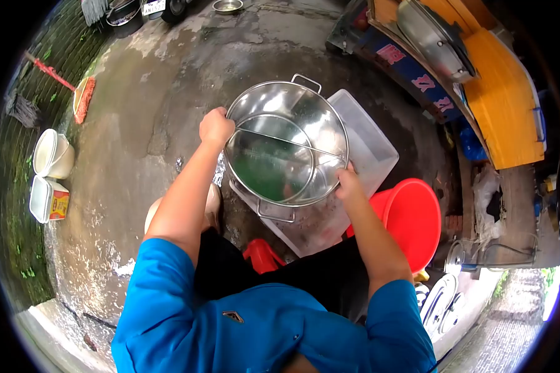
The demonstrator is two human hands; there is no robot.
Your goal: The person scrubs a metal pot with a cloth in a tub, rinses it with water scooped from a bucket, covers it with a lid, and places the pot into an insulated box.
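A round stainless steel pot [327,121] with a divider across its middle and two wire loop handles is held over a translucent plastic tub [373,146]. My left hand [217,127] grips its rim on the left side, fingers wrapped over the edge. On the lower right, my right hand [350,181] holds the rim, with part of its fingers hidden behind the pot. The pot leans so that its inside faces me. Green shows in its lower half; I cannot tell whether this is reflection or liquid.
To the right stands a red bucket [420,214]; a small red stool-like object [262,255] is between my legs. White buckets [57,155] and an orange broom [84,99] are at the left wall. A metal basin [228,6] lies far ahead. A wooden table [504,105] stands right.
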